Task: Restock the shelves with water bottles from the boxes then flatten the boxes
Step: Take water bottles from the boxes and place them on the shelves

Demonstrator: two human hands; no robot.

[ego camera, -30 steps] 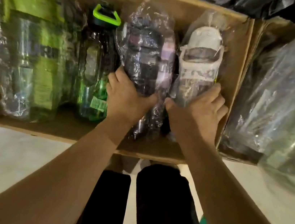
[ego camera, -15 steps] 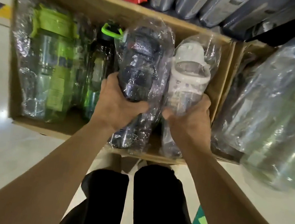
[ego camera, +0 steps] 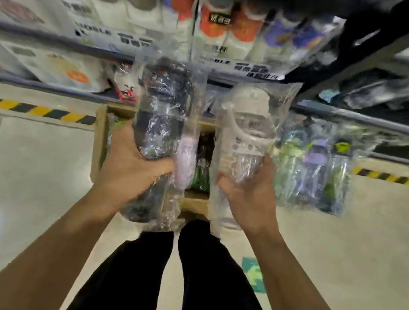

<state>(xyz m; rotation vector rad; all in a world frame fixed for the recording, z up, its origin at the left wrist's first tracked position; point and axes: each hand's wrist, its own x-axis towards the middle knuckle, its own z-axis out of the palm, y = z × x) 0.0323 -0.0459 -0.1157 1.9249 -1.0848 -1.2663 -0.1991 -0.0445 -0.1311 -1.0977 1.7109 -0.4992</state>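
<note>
My left hand [ego camera: 131,171] grips a dark bottle [ego camera: 162,120] wrapped in clear plastic, held upright in the air. Beside it, also upright, a white bottle [ego camera: 246,139] in a clear bag sits in the grip of my right hand [ego camera: 247,200]. Both bottles hang above the open cardboard box [ego camera: 99,140] on the floor, which they mostly hide. Green bottles [ego camera: 199,177] show inside the box between my hands. Shelves [ego camera: 56,40] packed with wrapped goods stretch across the top of the view.
More bagged bottles [ego camera: 312,167], green and purple, lie right of the box. Yellow-black hazard tape [ego camera: 28,107] runs along the floor under the shelf. A shelf rail [ego camera: 368,120] crosses at the right. My dark trouser legs [ego camera: 175,277] stand below.
Both hands have lifted their bottles up out of the box. The view has tilted up from the box to the shelves.
</note>
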